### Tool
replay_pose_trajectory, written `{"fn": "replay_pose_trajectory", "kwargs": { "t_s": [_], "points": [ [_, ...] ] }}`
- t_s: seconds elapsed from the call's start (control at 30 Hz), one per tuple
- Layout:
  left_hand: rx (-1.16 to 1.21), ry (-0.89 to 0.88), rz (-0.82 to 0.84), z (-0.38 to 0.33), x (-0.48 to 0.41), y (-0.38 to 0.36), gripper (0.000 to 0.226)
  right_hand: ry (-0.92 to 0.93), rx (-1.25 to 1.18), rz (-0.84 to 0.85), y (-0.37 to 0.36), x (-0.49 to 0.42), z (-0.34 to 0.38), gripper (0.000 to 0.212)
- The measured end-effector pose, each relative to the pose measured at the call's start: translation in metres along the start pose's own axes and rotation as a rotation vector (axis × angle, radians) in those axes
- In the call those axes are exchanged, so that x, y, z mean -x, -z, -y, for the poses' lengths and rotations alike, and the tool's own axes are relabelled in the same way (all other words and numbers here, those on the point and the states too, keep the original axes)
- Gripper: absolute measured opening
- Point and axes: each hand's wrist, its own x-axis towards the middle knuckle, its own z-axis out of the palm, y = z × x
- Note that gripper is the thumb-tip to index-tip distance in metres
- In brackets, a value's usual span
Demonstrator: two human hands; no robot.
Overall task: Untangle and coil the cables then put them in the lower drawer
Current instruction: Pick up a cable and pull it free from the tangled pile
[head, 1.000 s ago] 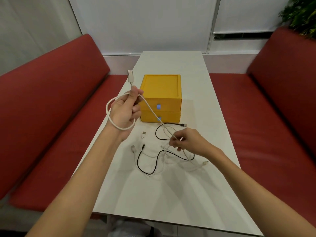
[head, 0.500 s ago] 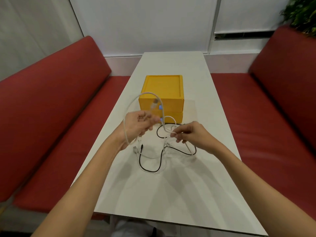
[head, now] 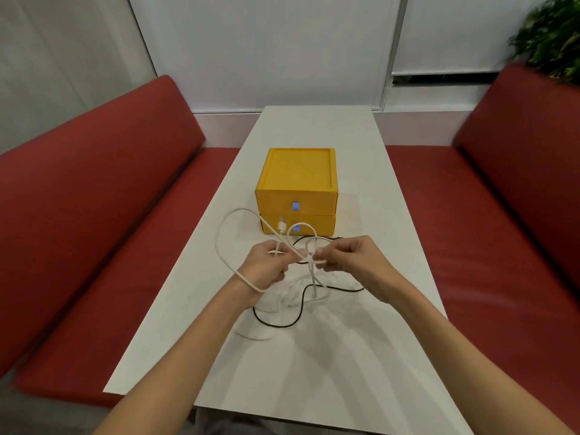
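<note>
Risk at the fingers: the left hand and right hand pinch the white cable almost at one spot; judging by that, a slip there would let the loop spring open and undo the coil.
Risk below: the white strand hanging from the pinch runs down into the pile, where the black cable crosses other pale strands. Pulling up hard could tighten that snarl or drag the whole pile along.
Risk at the wrist: the big loop passes round the left wrist and may catch there on the next turn.
Left fingers: clenched on the white cable, its plug sticking up above them.
Right fingers: thumb and forefinger grasping the same cable, just beside the left thumb.
Cable position: loop in the air left of the hands, remainder on the table under them.
Drawers: yellow box just beyond the hands; lower drawer looks closed.
</note>
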Motion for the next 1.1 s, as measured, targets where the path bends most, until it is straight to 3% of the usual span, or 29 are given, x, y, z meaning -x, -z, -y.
{"fn": "replay_pose_trajectory", "kwargs": {
  "t_s": [0.1, 0.2, 0.3, 0.43, 0.6, 0.8, 1.0, 1.1],
  "points": [
    [0.03, -0.002, 0.061, 0.004, 0.0, -0.011, 0.021, 0.015, 0.108, 0.024, -0.001, 0.002, 0.002, 0.007],
    [0.008, 0.018, 0.137, 0.007, 0.0, -0.011, 0.026, -0.009, 0.125, -0.039, 0.003, 0.004, 0.004, 0.018],
    [-0.079, -0.012, 0.164, 0.008, 0.005, -0.013, 0.012, -0.083, 0.13, -0.062, 0.008, 0.003, 0.001, 0.024],
    [-0.115, -0.072, -0.096, 0.008, 0.0, -0.01, 0.021, -0.156, 0.135, -0.108, 0.011, 0.005, 0.001, 0.013],
    [-0.064, -0.009, -0.32, 0.018, -0.015, 0.017, 0.025, -0.287, 0.36, -0.232, 0.028, 0.004, -0.004, 0.024],
    [-0.106, 0.086, -0.261, 0.041, -0.014, 0.03, 0.012, -0.351, 0.216, -0.269, 0.039, 0.011, -0.006, 0.025],
    [-0.049, 0.056, -0.428, 0.043, -0.021, 0.039, 0.018, -0.462, -0.128, -0.094, 0.041, 0.017, -0.007, 0.025],
    [-0.098, 0.043, -0.444, 0.033, -0.02, 0.053, 0.017, -0.432, -0.075, -0.007, 0.044, 0.022, 0.006, 0.027]
  ]
}}
